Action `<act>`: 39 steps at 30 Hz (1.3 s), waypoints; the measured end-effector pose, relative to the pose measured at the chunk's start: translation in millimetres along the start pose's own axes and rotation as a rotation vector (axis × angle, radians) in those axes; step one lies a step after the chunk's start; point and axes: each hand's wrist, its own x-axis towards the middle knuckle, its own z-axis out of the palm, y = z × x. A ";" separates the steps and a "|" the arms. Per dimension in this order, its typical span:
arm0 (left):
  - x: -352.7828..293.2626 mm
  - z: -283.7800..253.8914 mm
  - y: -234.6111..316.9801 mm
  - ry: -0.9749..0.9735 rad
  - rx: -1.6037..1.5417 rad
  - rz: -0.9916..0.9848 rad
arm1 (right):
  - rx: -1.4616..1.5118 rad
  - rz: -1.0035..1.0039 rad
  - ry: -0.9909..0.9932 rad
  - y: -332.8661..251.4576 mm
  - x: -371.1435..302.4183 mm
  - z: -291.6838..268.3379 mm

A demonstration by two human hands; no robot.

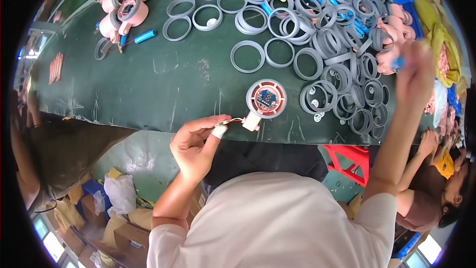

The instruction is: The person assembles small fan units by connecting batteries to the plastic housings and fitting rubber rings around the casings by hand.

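Observation:
My left hand [195, 144] is at the table's front edge, its thumb and fingertips pinched on the end of thin red and white wires [237, 119]. A white covering wraps the thumb tip. The wires run to a pink fan body [252, 121] with a grey ring [249, 102] round its head and a blue circuit board [267, 99] inside; it lies on the table. My right hand [418, 72], blurred by motion, is over pink housings [389, 62] at the right. A small blue thing [397, 63] shows at its fingertips; whether it is held is unclear.
Many grey rings [307, 63] and blue battery cells [359, 29] are heaped on the green table [163, 84]. Pink fan bodies [133, 14] stand far left, near a loose blue cell [145, 36]. A red stool [349, 161] is below the edge; another person's hand [429, 141] is at right.

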 end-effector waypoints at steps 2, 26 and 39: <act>1.6 6.9 -2.2 -0.011 -0.092 0.011 | -0.412 0.354 0.208 21.0 -49.9 107.8; 41.0 49.9 7.7 -0.102 0.282 0.290 | -0.191 0.199 -0.117 54.5 -78.1 183.6; 343.3 -102.4 127.7 0.271 0.966 0.668 | -1.097 -0.369 -0.051 109.5 81.5 38.6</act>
